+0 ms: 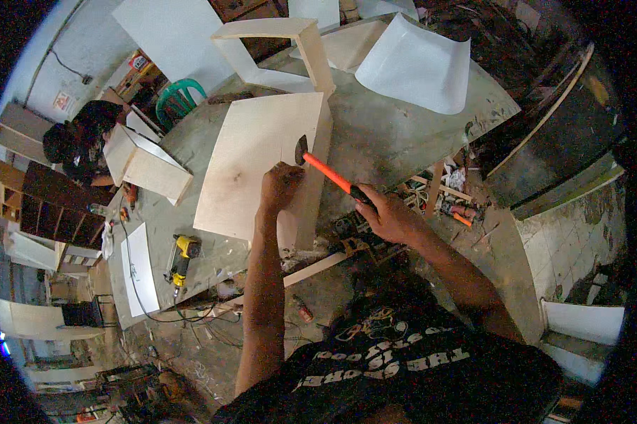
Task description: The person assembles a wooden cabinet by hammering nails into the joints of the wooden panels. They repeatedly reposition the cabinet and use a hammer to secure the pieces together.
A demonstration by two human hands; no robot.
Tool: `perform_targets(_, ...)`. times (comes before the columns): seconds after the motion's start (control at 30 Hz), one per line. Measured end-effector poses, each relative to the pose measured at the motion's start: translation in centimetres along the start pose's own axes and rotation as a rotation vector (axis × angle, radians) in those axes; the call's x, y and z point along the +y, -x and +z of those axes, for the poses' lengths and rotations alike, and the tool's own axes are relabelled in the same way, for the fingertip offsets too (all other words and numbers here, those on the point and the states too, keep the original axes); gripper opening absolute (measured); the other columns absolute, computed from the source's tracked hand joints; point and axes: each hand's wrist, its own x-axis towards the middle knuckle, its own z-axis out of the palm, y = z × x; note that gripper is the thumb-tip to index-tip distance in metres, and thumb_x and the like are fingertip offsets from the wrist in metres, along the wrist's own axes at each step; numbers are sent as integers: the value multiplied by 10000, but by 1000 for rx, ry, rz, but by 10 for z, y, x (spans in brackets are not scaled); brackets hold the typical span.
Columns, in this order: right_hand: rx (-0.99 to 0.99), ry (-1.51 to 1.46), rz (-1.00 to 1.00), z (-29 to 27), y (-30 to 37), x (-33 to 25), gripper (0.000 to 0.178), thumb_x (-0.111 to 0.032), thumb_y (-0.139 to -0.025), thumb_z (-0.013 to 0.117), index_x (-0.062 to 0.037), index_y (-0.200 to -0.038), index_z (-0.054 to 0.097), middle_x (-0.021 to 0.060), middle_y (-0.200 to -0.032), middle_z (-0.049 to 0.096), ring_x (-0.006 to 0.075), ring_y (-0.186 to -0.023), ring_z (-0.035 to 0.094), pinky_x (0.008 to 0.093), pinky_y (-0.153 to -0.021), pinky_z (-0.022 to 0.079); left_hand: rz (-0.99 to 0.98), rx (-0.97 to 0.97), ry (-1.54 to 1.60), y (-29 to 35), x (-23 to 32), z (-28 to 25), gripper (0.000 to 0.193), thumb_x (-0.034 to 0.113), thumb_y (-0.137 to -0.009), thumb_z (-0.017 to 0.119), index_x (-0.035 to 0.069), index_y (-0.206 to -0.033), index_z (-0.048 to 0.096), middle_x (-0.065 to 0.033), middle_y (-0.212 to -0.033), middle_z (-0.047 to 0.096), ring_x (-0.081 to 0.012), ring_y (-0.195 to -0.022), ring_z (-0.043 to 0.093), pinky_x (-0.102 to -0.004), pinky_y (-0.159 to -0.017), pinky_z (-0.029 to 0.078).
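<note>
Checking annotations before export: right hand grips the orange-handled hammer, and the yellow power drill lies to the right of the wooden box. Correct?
One error: the yellow power drill lies to the left of the wooden box, as the head view shows. The right hand does grip the orange-handled hammer.

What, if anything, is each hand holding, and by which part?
Right hand: the hammer, by its black grip. Left hand, at the wooden panel: can't tell whether it holds anything.

You are in a woodworking workshop. Your broad grey table [396,152] carries a pale rectangular wooden box [237,169] and a yellow-and-black power drill [183,258].
</note>
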Motion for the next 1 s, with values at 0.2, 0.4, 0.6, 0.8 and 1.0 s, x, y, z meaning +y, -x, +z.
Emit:
perform_targets(0.2,7,-31,-27,2,-5,-7,454,-320,-997,555,-5,-1322,513,273,-898,676,456,-795,661,536,-708,524,63,12,-53,-2,-5,2,162,161,-836,713,107,-979,765,-126,-924,706,-317,-860,680,-400,-785,545)
perform_targets(0.4,-43,86,-46,-6,-2,-14,404,-270,-1005,551,-23,-1321,502,239,-806,649,427,-738,650,505,-659,499,31,-49,-148,-1,-1,0,170,232,-867,681,112,-958,759,-143,-936,699,-334,-864,675,-426,-779,543)
perform_targets(0.6,11,139,-64,-4,-2,-10,402,-271,-1008,540,-27,-1324,499,241,-839,659,432,-773,659,520,-689,505,54,-7,-49,-1,-1,-1,202,281,-885,657,111,-923,760,-145,-901,697,-335,-873,676,-440,-772,544)
perform_targets(0.8,17,132,-105,-3,-4,-19,359,-250,-1011,529,-37,-1296,491,246,-874,664,452,-784,653,525,-683,512,41,-11,-124,-4,-20,13,198,280,-891,659,115,-920,765,-148,-903,697,-334,-870,680,-435,-774,545)
perform_targets(1.0,-57,152,-33,-13,-4,-22,344,-218,-1002,545,-17,-1274,480,250,-952,669,451,-868,650,536,-742,508,65,-54,-148,-3,-8,2,210,259,-872,693,106,-1004,752,-152,-937,711,-337,-880,686,-435,-779,544)
